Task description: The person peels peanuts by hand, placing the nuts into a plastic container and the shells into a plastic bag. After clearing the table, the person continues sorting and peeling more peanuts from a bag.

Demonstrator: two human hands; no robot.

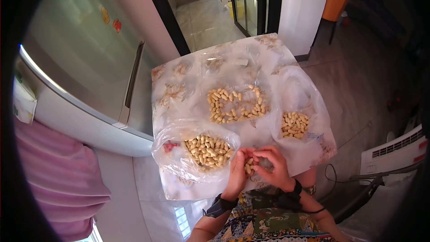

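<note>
Near the table's front edge my left hand is curled round several unshelled peanuts. My right hand meets it there, with bent fingers and thumb closed at the same peanuts; what lies right between the fingertips is partly hidden. To the left of my hands a clear plastic bag lies open around a big heap of peanuts. On the right, another plastic bag holds a smaller heap of peanuts. Beyond my hands, more peanuts are spread in a rough ring on clear plastic.
A flowered cloth covers the table. The fridge stands close on the left, above a pink cloth. An orange chair is at the back right, and a white appliance at the right. A doorway opens behind the table.
</note>
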